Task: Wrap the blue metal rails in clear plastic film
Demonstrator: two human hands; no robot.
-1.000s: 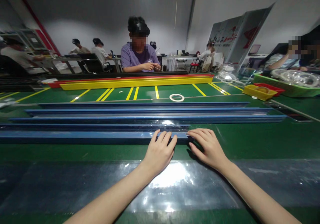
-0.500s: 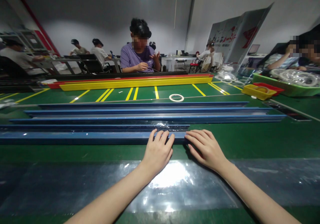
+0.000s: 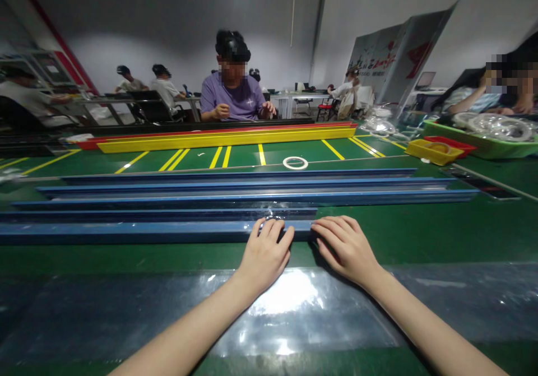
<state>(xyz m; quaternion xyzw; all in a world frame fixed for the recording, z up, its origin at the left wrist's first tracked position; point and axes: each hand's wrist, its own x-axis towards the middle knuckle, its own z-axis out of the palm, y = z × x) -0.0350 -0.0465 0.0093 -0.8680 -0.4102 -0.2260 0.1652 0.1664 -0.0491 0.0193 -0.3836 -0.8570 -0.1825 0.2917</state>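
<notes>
A long blue plastic channel (image 3: 126, 231) lies across the green table, its right end in front of me. Near that end my left hand (image 3: 267, 250) grips the channel's front wall, its fingers hooked over the top edge. My right hand (image 3: 347, 247) closes on the very end of the same channel, fingertips at the corner and thumb below. Clear film (image 3: 275, 213) glints inside the channel just past my left fingers. Behind it lie more blue channels (image 3: 336, 198), parallel and apart from my hands.
A clear plastic sheet (image 3: 168, 309) covers the table's near side. Farther back are a white ring (image 3: 295, 163), yellow and red strips (image 3: 235, 139), a yellow tray (image 3: 432, 153) and a green bin (image 3: 496, 149) of coils. A co-worker (image 3: 233, 93) sits opposite.
My hands keep their hold on the blue channel with hardly any movement. The co-worker opposite has lowered a raised hand. The view has shifted slightly.
</notes>
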